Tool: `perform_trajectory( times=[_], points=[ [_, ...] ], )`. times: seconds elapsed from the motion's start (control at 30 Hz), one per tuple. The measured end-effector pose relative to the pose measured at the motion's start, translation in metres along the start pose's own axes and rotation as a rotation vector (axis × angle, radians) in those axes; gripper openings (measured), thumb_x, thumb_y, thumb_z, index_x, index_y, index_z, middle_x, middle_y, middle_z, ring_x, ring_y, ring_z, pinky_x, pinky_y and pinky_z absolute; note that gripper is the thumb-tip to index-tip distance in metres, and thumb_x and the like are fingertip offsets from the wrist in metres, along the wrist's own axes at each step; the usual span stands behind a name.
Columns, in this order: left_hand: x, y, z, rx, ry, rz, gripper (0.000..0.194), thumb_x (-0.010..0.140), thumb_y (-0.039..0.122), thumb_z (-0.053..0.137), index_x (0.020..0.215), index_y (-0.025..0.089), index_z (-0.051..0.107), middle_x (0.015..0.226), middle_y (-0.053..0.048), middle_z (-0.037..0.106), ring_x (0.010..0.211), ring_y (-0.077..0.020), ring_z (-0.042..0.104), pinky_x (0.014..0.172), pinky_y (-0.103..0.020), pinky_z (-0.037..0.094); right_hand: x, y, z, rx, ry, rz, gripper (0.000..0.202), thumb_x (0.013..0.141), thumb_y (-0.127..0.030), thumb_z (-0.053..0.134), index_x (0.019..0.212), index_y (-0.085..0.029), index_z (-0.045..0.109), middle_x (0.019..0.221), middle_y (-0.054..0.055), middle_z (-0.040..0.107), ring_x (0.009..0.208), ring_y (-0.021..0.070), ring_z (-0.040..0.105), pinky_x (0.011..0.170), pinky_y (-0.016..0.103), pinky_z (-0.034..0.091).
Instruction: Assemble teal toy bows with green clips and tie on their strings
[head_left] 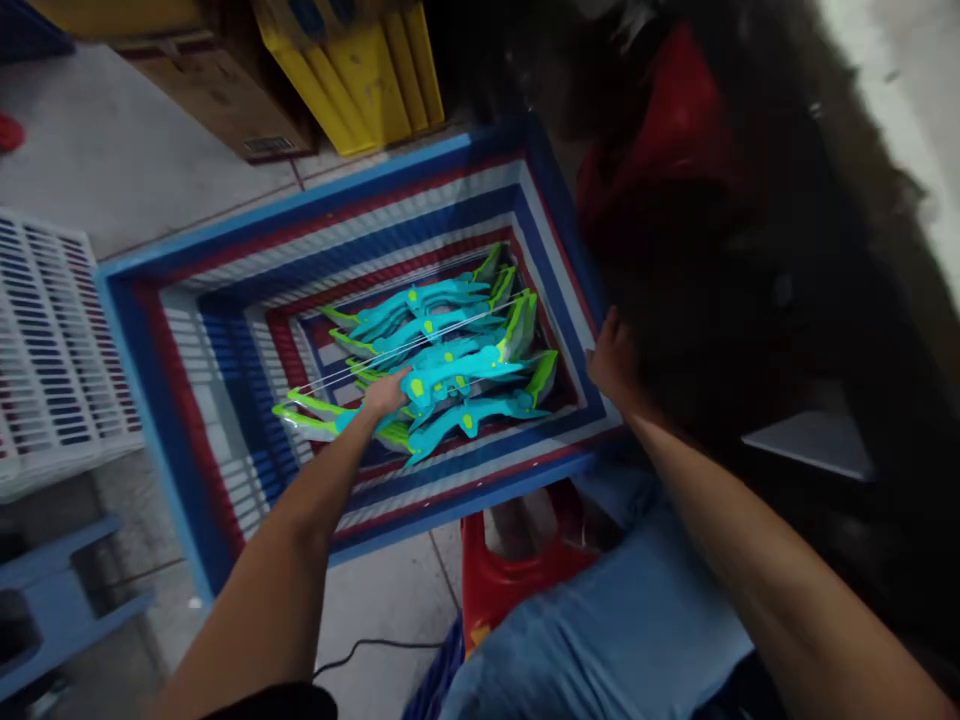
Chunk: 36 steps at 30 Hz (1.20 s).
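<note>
Several turquoise and lime-green toy bows (467, 420) with white strings lie stacked in a large crate (289, 215) striped blue, white and red. Reaching into the crate, my left hand (386, 393) is closed on the grip of one toy bow near the middle of the pile, and its fingertips are partly hidden. That bow's lime-green tip points left, and its strings stretch across the others. On the crate's right rim is my right hand (615, 358), fingers curled over the edge; part of the hand is in shadow.
A white slatted basket (52, 350) stands left of the crate, above a blue-grey plastic stool (60, 600). Behind are a cardboard box (217, 95) and a yellow bin (360, 85). A red plastic stool (487, 570) and a black cable (375, 643) are near my legs.
</note>
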<state>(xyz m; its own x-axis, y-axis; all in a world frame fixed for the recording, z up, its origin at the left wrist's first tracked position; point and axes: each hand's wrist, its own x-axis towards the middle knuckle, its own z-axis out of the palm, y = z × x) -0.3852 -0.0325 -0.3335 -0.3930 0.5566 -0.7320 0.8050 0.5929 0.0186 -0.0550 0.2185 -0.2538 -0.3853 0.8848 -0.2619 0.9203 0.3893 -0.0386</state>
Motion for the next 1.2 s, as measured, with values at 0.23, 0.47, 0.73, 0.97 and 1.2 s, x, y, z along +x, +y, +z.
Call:
perform_trajectory(
  times=[0.23,0.47,0.73,0.97,1.2],
  points=[
    [0.041,0.016,0.067,0.0,-0.103,0.045,0.067,0.08,0.03,0.056,0.143,0.026,0.034,0.133,-0.009,0.055,0.115,-0.0291,0.056,0.089,-0.035,0.047,0.001,0.011,0.01,-0.083,0.041,-0.093,0.068,0.081,-0.006,0.036,0.146,0.0,0.014,0.113,0.023,0.049,0.1,0.0286,0.051,0.084,0.043,0.043],
    [0.067,0.02,0.1,-0.046,-0.089,0.097,0.062,0.082,0.031,0.055,0.142,0.026,0.037,0.131,-0.007,0.057,0.114,-0.0251,0.057,0.092,-0.031,0.045,0.0,0.007,0.003,-0.133,-0.02,-0.06,0.068,0.083,-0.014,0.038,0.144,0.004,0.014,0.115,0.026,0.045,0.101,0.0298,0.049,0.083,0.042,0.044],
    [0.066,0.016,0.111,-0.093,-0.041,0.2,0.064,0.077,0.017,0.056,0.139,0.019,0.041,0.13,-0.008,0.056,0.121,-0.0237,0.051,0.102,-0.031,0.038,-0.001,0.008,0.002,-0.185,0.04,-0.104,0.073,0.081,-0.017,0.044,0.143,0.006,0.014,0.115,0.027,0.045,0.1,0.0311,0.049,0.084,0.044,0.045],
    [0.072,0.011,0.081,-0.103,0.07,0.159,0.063,0.073,0.01,0.05,0.136,0.017,0.044,0.127,-0.011,0.055,0.12,-0.0258,0.048,0.1,-0.033,0.039,0.001,0.012,0.01,-0.201,0.076,-0.116,0.077,0.079,-0.018,0.045,0.144,0.003,0.01,0.111,0.025,0.046,0.096,0.0319,0.049,0.079,0.046,0.047],
    [0.114,0.025,0.061,-0.079,0.117,-0.006,0.064,0.078,0.023,0.053,0.14,0.022,0.038,0.126,-0.016,0.049,0.118,-0.0358,0.043,0.094,-0.046,0.038,-0.001,0.004,0.002,-0.201,0.014,-0.072,0.076,0.079,-0.019,0.046,0.143,0.006,0.012,0.118,0.028,0.044,0.102,0.0345,0.048,0.083,0.045,0.046]
  ],
)
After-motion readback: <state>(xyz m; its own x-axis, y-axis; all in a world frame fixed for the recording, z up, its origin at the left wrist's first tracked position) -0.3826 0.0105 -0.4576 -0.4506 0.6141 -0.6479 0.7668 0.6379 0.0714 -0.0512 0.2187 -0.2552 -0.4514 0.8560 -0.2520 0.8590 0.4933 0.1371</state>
